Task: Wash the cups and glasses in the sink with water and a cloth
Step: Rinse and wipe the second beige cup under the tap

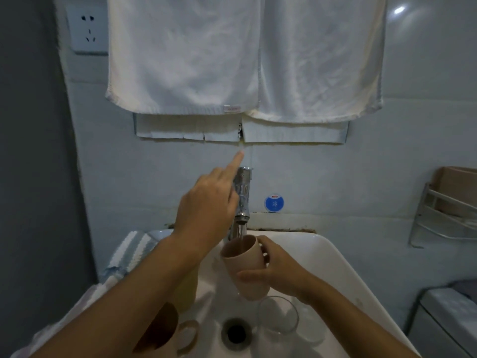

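Note:
My right hand (pixel 280 270) grips a beige cup (pixel 245 267), tilted with its mouth under the spout of the chrome tap (pixel 242 197). A thin stream of water runs into the cup. My left hand (pixel 206 202) is at the tap's upper part with the index finger pointing up and the other fingers curled against the tap. In the white sink (pixel 335 257) a clear glass (pixel 278 316) lies near the drain (pixel 235 332). A brown mug (pixel 165 324) sits at the lower left, partly under my left forearm. A pale yellow cup (pixel 186 290) stands behind the arm.
A striped cloth (pixel 134 249) is draped over the sink's left rim. Two white towels (pixel 180 60) hang on the wall above the tap, beside a wall socket (pixel 87 29). A metal wall rack (pixel 449 210) is mounted at the right, with a blue sticker (pixel 274 203) behind the tap.

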Demonstrator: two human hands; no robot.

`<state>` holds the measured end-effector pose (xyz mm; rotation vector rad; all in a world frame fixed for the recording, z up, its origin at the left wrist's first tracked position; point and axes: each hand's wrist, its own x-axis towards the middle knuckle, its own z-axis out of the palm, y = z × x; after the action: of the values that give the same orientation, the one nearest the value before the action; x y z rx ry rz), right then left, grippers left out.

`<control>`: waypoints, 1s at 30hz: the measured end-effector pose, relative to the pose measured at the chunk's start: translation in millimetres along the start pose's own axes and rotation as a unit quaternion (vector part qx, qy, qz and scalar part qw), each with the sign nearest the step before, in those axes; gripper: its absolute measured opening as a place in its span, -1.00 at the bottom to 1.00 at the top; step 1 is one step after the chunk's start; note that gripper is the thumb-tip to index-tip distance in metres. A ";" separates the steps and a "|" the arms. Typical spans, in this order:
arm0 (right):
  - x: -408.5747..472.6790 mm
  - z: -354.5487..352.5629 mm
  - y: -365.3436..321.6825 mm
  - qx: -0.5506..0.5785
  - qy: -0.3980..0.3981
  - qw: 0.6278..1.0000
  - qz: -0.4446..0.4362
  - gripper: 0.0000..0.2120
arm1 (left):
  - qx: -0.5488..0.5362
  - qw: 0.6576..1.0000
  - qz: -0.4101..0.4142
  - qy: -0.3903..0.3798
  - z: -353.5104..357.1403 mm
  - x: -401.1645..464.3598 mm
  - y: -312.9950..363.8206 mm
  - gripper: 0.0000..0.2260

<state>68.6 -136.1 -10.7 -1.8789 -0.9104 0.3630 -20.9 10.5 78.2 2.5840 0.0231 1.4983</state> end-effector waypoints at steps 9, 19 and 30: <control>-1.0 1.0 -0.4 -0.040 -0.001 0.999 -0.001 -0.47 | 0.017 0.999 0.024 -0.032 -2.6 -17.0 -4.7 -0.57; 2.5 1.4 4.8 -0.018 -0.007 1.000 -0.012 -0.52 | 0.099 0.960 -0.221 -0.139 -88.1 -122.4 -90.9 -0.91; 9.8 5.6 13.3 -0.046 -0.025 0.999 0.008 -0.46 | -0.294 0.624 -0.679 -0.250 -127.3 -181.7 -152.6 -0.43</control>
<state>77.6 -128.5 -23.5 -1.9697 -0.9598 0.3850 -211.9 160.8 -37.7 1.4470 0.9657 0.1060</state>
